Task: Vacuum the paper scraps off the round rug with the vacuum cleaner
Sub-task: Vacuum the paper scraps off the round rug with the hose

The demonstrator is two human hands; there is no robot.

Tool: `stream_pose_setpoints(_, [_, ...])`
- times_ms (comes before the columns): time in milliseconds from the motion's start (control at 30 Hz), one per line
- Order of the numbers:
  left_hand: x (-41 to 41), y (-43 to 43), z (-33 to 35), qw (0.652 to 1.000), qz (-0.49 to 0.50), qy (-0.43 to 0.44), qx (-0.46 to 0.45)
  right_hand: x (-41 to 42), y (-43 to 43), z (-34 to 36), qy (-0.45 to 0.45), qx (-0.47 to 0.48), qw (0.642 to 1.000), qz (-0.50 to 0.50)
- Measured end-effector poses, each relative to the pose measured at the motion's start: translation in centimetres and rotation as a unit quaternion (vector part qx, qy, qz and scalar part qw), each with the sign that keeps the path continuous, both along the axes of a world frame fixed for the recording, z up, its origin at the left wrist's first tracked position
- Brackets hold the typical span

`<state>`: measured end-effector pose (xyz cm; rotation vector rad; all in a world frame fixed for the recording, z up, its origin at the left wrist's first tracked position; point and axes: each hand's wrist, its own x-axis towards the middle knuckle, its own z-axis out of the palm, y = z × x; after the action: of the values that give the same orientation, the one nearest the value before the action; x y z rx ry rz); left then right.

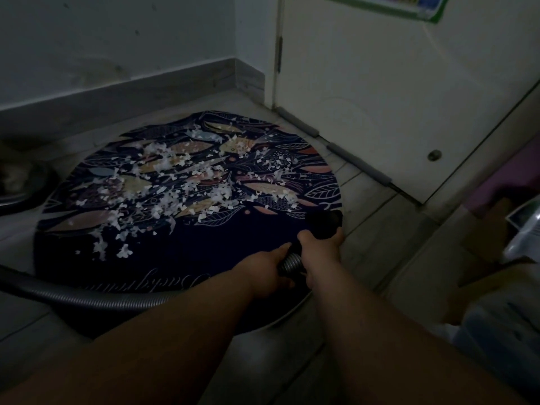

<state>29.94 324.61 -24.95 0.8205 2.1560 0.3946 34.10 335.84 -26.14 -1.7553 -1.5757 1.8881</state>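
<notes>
Round rug [204,258]: dark navy, fish-and-leaf print, flat on the floor, centre of frame. White paper scraps [163,188] strewn thick over its upper and middle part; lower band by the script lettering mostly bare. Grey ribbed vacuum hose [87,296] curving in from left edge along the rug's lower rim. Black nozzle [327,225] at the rug's right edge, gripped by right hand [320,249]; left hand [268,273] holding the hose just behind.

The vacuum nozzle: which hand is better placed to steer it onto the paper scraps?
Probably the right hand: it grips the black nozzle. The left hand holds the ribbed hose behind it, merely supporting.
</notes>
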Motion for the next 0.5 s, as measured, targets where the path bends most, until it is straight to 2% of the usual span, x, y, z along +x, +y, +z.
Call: stream_pose_setpoints(500, [-1.0,0.0,-0.4,1.0,-0.008,0.012,-0.017,-1.2,0.4,-0.8,0.013,-0.019,0.999,0.043])
